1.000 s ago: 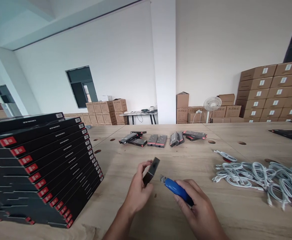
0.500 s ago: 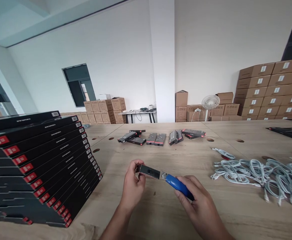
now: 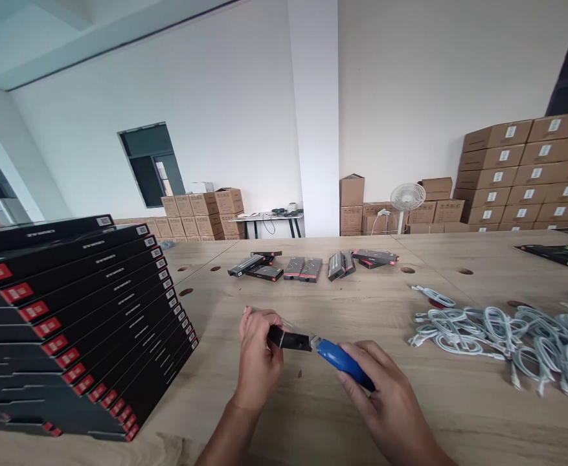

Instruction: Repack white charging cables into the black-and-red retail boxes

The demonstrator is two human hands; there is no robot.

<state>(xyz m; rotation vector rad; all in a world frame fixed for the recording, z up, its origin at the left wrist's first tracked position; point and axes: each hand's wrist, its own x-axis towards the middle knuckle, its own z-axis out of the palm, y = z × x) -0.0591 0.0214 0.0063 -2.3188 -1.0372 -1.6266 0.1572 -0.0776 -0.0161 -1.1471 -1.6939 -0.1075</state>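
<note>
My left hand (image 3: 260,346) is closed around one end of a small dark box (image 3: 291,339), holding it above the wooden table with a narrow side turned towards me. My right hand (image 3: 381,378) grips a blue utility knife (image 3: 344,364) by its handle. The knife's metal tip meets the box's right end, touching it or very close to it; I cannot tell which. Beyond my hands, several similar small boxes (image 3: 311,270) lie in loose groups on the table.
At the left stands a tall stack of flat black boxes (image 3: 118,291) with red labels. Coiled white cables (image 3: 497,330) are heaped at the right. Round holes (image 3: 407,270) dot the wooden tabletop (image 3: 206,388). Behind are cartons (image 3: 495,175) and a white fan (image 3: 408,196).
My left hand has turned the small box slightly. The utility knife's tip has come up to the box's right end, moving a little leftward, and the gap between them has closed.
</note>
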